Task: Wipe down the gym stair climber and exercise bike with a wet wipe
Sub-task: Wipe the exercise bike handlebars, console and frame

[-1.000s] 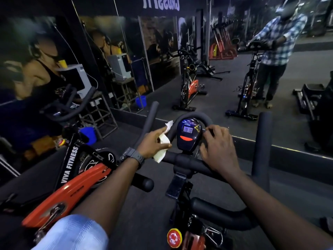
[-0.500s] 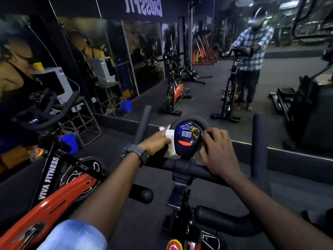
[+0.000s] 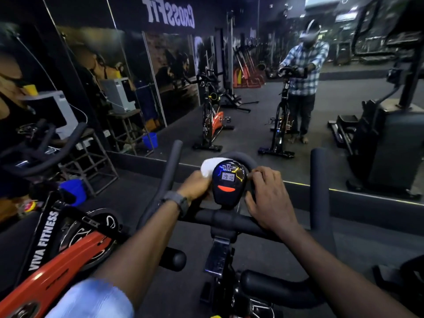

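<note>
Wet wipe (image 3: 210,166) is peeking out white beside the bike screen (image 3: 229,181), mostly hiding behind it. Left hand (image 3: 195,185) is holding it, blurry. Right hand (image 3: 269,198) is curling around the handlebar (image 3: 238,222).

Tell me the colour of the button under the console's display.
Orange-red, on the black console, just below the display; the button shows in the head view.

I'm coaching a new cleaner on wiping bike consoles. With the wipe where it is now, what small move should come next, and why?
Probably draw the wet wipe across the display console. The left hand holds it bunched at the console's upper left edge, off the lit screen, while the right hand steadies the other side.
</note>
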